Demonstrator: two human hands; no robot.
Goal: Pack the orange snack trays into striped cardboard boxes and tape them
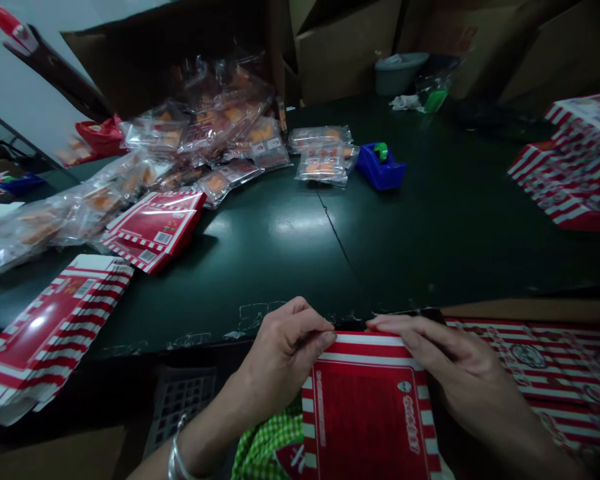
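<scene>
Just off the table's front edge, a red box with white stripes (367, 407) is held low in front of me. My left hand (290, 350) pinches its upper left corner between thumb and fingers. On the upper right corner my right hand (443, 353) is closed, its fingers along the top edge. The underside of the box and part of the right thumb are hidden. To the left lies a stack of flat red-and-white cartons (45, 327). Behind it are red printed packs (155, 227) with shiny faces.
Clear bags of orange-brown food (215, 127) are heaped at the back left, with several more bags (323, 157) mid-table. A blue tape dispenser (381, 167) stands beside them. Striped boxes (575, 167) are piled at right; a carton of striped boxes (535, 360) sits below the edge.
</scene>
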